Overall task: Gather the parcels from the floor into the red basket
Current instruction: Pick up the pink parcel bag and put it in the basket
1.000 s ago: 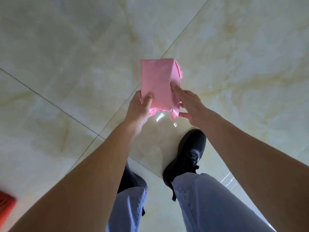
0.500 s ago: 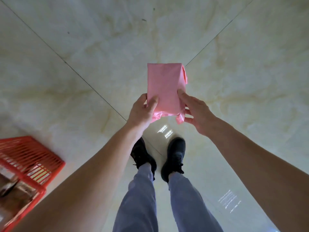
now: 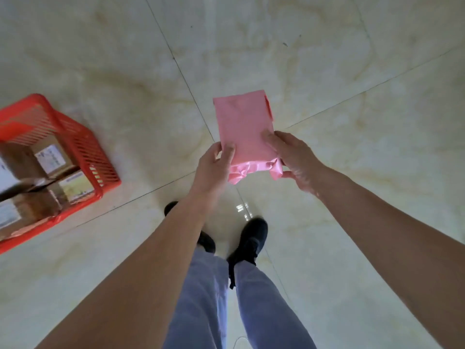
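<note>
White labels (image 3: 50,157) on basket boxes seem too blurred to read.

The glossy cream marble-look tiled floor (image 3: 105,71) fills the whole view, veined with pale yellow-brown streaks. Thin dark grout lines (image 3: 176,64) cross it, one running from twelve o'clock toward the centre, another slanting from two o'clock down toward eight. Small bright window-like reflections (image 3: 242,207) gleam just below centre, toward six o'clock.

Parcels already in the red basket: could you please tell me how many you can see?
3 labelled cardboard boxes show in the red basket: one at the back, one front right, one front left; more may be hidden.
</note>
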